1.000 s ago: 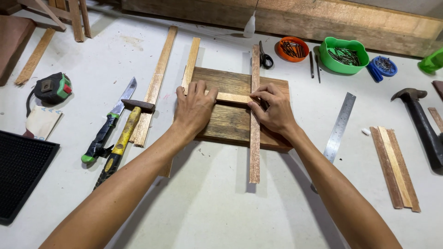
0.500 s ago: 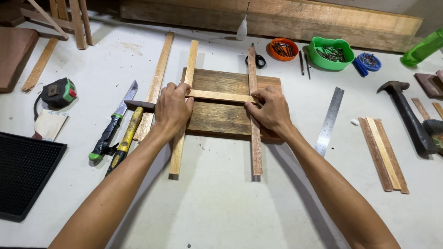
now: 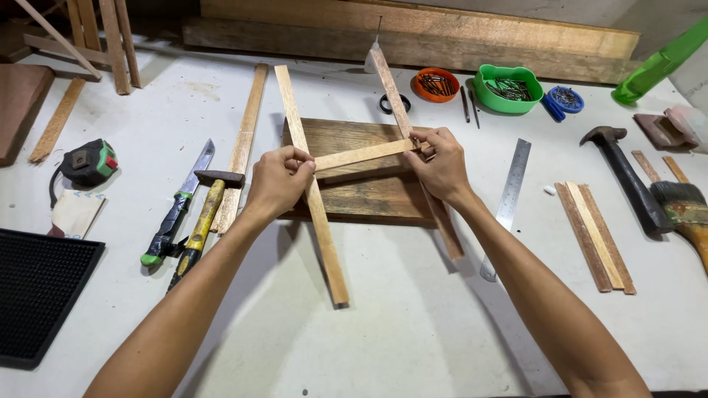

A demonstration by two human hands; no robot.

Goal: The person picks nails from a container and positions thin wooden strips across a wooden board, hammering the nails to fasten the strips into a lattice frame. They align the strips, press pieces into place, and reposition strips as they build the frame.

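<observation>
My left hand [image 3: 279,179] grips the joint where a long light wooden strip [image 3: 310,188] meets a short cross strip [image 3: 361,154]. My right hand [image 3: 440,163] grips the other end of the cross strip, where it meets a second, darker long strip [image 3: 393,87]. The three joined strips form an H-like frame, held lifted and tilted above a dark wooden board [image 3: 361,188] lying on the white table [image 3: 413,324]. The two long strips splay apart toward me.
Left of the board lie a loose wooden strip [image 3: 243,140], a yellow-handled hammer [image 3: 198,225], a knife [image 3: 173,214] and a tape measure [image 3: 90,162]. A steel ruler [image 3: 507,203], more strips [image 3: 594,232], a black hammer [image 3: 627,180] and a brush [image 3: 686,210] lie right. Bowls of nails [image 3: 509,87] stand behind.
The frame of strips lay flat on the board before; now both hands have lifted it off and tilted it, with the long strips angled apart.
</observation>
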